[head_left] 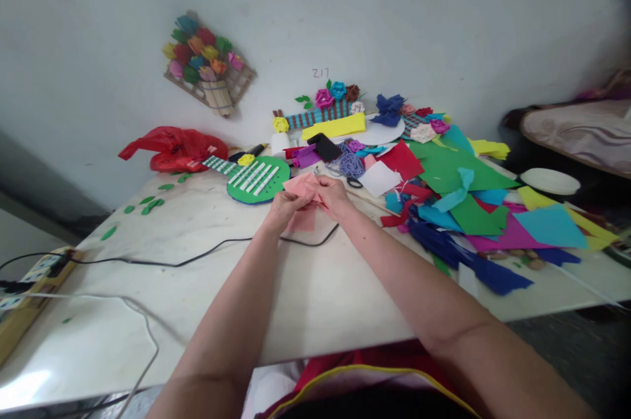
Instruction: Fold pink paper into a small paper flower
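Pink paper (298, 184): in the middle of the frame, pinched in the fingertips from two sides; one flap pokes up above the fingers, and it looks thin, soft and crinkly.
Left hand (283, 210): fingers curled, thumb and fingertips holding the paper by its lower left side.
Right hand (332, 197): fingers bent, nipping the same paper from the right, close to the other fingertips.
Pink piece (302, 219): just below the fingers, flat, with straight edges; I cannot tell if it is joined to the paper above.
Green guitar (282, 174): left of the hands, with a rounded body, flat white strips and a striped neck; a puffy yellow flower (245, 160) sits on it.
Red bag (172, 149): left of the frame, thin, crumpled plastic.
Purple yarn (351, 164): above the right hand, in a loose tangle beside the flat black phone (324, 147).
Green sheet (458, 169): right of the frame, smooth, in a messy heap of bright paper.
Black cord (177, 265): thin and bendy across the pale table (197, 320).
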The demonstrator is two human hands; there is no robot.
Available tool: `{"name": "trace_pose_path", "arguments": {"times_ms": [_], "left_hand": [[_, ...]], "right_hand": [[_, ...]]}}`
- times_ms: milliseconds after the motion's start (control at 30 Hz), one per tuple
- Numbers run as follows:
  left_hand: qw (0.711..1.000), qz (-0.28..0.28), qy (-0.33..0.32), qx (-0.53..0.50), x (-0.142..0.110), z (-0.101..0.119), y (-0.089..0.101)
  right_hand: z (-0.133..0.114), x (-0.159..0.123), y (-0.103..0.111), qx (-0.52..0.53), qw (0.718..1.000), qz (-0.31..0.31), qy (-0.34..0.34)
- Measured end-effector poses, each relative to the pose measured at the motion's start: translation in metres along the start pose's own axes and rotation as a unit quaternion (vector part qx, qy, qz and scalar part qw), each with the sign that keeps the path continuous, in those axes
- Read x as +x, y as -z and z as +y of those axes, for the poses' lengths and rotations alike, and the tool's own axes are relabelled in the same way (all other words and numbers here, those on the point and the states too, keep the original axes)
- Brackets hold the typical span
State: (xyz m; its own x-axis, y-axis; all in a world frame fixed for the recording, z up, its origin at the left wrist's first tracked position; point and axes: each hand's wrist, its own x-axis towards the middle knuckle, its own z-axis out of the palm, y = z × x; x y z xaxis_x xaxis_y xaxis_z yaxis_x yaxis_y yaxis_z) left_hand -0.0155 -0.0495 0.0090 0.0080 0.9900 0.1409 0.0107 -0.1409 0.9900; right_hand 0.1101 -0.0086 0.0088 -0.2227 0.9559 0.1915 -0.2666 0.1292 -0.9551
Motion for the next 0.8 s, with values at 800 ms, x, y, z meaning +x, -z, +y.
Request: {"name": "trace_pose_path", "arguments": {"times_ms": [800], "left_hand": [[0.997, -0.068, -0.012, 0.032, -0.002, 0.000, -0.006]], "right_hand": [[-0.015, -0.010, -0.009, 0.122, 0.987, 0.016, -0.102]]}}
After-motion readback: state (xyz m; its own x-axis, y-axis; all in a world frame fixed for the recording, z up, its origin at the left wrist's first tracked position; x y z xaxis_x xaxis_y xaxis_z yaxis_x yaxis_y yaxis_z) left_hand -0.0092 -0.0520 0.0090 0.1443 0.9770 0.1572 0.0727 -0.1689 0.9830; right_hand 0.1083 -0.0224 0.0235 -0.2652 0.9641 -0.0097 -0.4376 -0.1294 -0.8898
